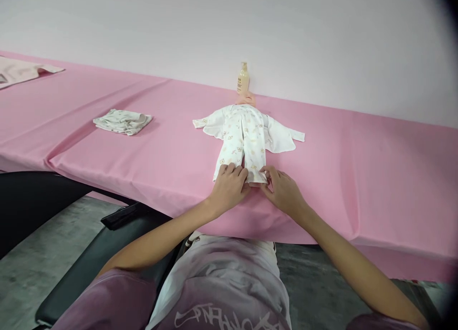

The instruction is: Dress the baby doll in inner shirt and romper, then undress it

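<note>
White baby trousers point(236, 139) with a small printed pattern lie with both legs pointing toward me. Beneath them a white long-sleeved baby top point(281, 134) spreads out to both sides. A peach-coloured rounded thing point(246, 99), perhaps a doll's head, shows past the neck end. My left hand point(229, 186) is closed at the hems, its fingers curled over the left leg's end and its thumb by the gap between the legs. With thumb and fingers my right hand point(281, 189) pinches the outer corner of the right leg's hem.
Behind the clothes a cream pump bottle point(243, 78) stands against the wall. A folded patterned cloth point(122, 122) lies to the left on the pink-covered table point(171, 143). Farther left is a pale pink cloth point(25, 71). A black chair seat point(107, 258) is below the table edge.
</note>
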The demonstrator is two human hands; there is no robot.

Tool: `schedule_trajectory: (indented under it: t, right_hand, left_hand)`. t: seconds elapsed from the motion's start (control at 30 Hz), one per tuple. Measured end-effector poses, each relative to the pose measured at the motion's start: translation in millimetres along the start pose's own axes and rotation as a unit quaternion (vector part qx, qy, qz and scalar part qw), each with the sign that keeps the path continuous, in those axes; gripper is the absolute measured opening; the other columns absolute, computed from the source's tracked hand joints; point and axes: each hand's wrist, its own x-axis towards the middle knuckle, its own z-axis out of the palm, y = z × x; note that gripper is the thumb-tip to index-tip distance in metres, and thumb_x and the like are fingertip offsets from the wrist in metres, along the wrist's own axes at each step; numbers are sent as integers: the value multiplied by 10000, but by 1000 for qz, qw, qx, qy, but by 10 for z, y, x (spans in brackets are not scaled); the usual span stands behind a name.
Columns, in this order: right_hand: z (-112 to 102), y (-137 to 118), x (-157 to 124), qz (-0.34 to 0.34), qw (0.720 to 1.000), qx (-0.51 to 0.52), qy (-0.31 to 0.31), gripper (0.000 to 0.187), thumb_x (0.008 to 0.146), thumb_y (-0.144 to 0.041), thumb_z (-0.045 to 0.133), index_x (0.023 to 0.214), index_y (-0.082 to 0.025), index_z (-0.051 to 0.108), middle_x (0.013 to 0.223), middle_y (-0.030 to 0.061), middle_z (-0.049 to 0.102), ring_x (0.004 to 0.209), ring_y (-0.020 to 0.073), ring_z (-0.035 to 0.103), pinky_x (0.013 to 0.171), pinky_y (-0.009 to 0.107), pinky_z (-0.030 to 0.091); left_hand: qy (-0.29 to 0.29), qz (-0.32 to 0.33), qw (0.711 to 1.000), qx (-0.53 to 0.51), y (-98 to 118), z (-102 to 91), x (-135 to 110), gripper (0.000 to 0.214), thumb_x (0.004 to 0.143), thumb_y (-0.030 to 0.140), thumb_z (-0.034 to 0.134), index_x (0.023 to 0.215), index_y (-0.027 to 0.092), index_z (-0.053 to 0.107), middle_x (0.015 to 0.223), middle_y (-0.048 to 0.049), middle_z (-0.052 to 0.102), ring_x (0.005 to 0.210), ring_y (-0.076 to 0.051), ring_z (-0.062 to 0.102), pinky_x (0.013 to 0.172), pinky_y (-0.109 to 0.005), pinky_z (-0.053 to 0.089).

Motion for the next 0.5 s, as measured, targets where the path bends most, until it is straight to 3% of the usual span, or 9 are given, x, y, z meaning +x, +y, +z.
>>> schedule_trajectory:
  t: [0.13,0.23,0.3,0.37,0.43,0.5]
  right_hand:
    - [-220,35,-43,-81,996,29,-30,344,1092,-252,641,1432,-231,590,985,43,765,946,289,763,990,471,563]
    - [-398,234,84,-69,996,42,-33,304,1158,-404,647,1420,-249,638,1012,51,770,927,279,726,961,472,552]
    - [-437,486,297,-36,998,40,-26,254,1194,-430,566,1325,-252,691,1061,78,779,959,288,710,928,466,545]
    - [-377,784,598,-18,999,33,-12,272,1181,-438,547,1257,-239,716,1146,117,779,1057,320,705,955,486,546]
    - [-230,1057,932,-20,999,24,8,273,1126,-426,581,1238,-227,731,1247,160,764,1189,367,680,1016,521,546]
    - [-39,1248,1230,-46,999,15,-18,268,1047,-395,629,1212,-211,732,1314,192,744,1237,394,652,1072,556,528]
  left_hand:
    - [0,40,997,-61,-109,-168,-149,72,1011,203,725,1065,215,679,1177,-122,791,1155,-352,687,1021,-522,465]
    - [29,52,987,-152,-466,-344,-92,43,1077,231,641,1104,226,675,1167,-77,785,1057,-289,683,998,-488,474]
    - [70,28,984,-162,-862,-388,110,151,1141,271,540,1171,220,679,1184,-90,794,1053,-295,674,1000,-491,484]
    - [86,8,986,-142,-1310,-327,422,197,1118,291,551,1228,203,689,1267,-129,790,1179,-340,667,1084,-525,485]
    - [63,10,989,-131,-1704,-168,770,230,1067,288,594,1240,187,707,1334,-158,774,1266,-372,635,1158,-553,465]
    - [13,30,991,-132,-1960,36,1071,241,1018,306,644,1205,174,717,1363,-185,753,1277,-389,612,1154,-559,461]
